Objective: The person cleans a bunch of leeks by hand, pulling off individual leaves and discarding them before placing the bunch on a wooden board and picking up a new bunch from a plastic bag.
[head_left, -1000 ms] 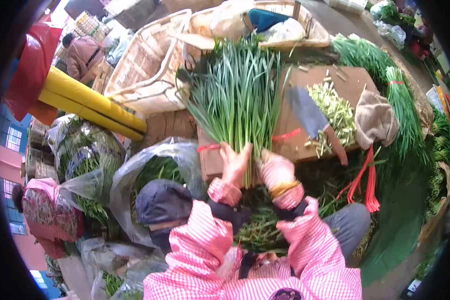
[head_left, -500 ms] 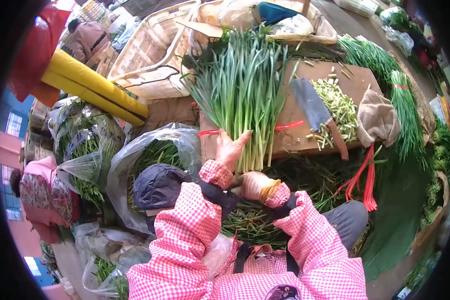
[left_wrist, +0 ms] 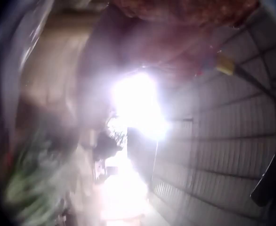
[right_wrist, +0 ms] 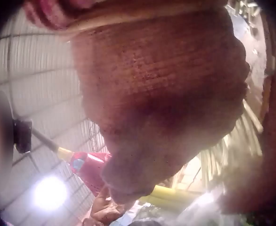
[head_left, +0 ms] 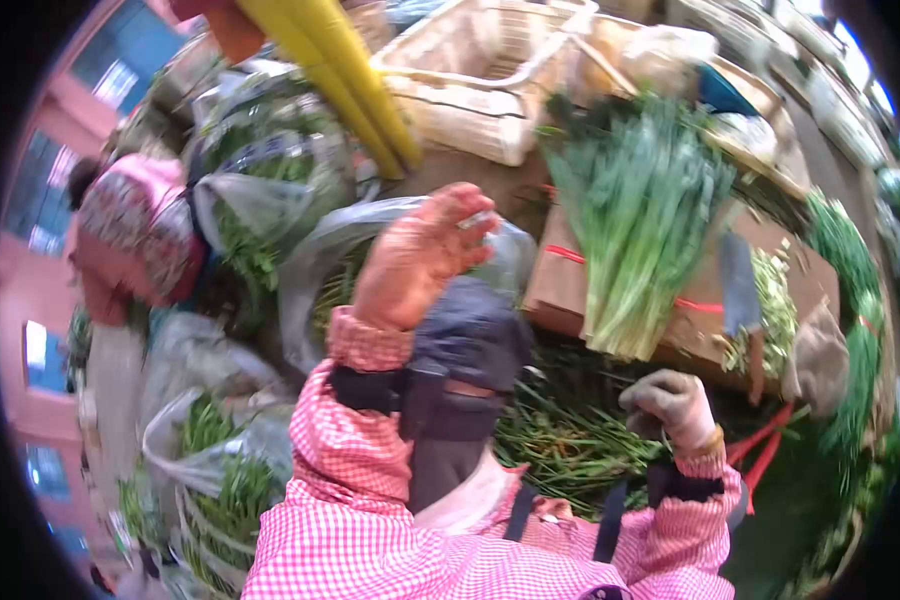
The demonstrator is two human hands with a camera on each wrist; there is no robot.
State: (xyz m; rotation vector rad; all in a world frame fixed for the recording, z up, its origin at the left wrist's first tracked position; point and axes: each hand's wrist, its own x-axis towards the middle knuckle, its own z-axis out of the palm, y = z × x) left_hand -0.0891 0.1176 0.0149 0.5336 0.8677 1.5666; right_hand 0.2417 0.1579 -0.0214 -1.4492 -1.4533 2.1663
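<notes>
A thick bunch of long green leafy stalks (head_left: 645,230) lies on the brown board (head_left: 560,290), pale cut ends toward me, with a red tie (head_left: 565,253) under it. My bare left hand (head_left: 415,255) is raised left of the board, near a plastic bag, with fingers loosely bent and nothing held. Below the stalk ends, my gloved right hand (head_left: 675,410) hovers over loose green trimmings (head_left: 580,430), its fingers loosely curled and empty. That glove fills much of the right wrist view. To the bunch's right lies a cleaver (head_left: 740,285) beside chopped stalk pieces (head_left: 773,300).
A sackcloth (head_left: 818,360) sits at the board's right edge, with red ties (head_left: 760,450) hanging below. More tied greens (head_left: 863,370) lie farther right. Cream plastic crates (head_left: 460,110) and a yellow post (head_left: 330,80) stand behind. Another person (head_left: 135,235) is at the left.
Both hands have left the bunch, which stays on the board. The left hand has risen to the left; the right has drawn back to the right. The head view has swung left.
</notes>
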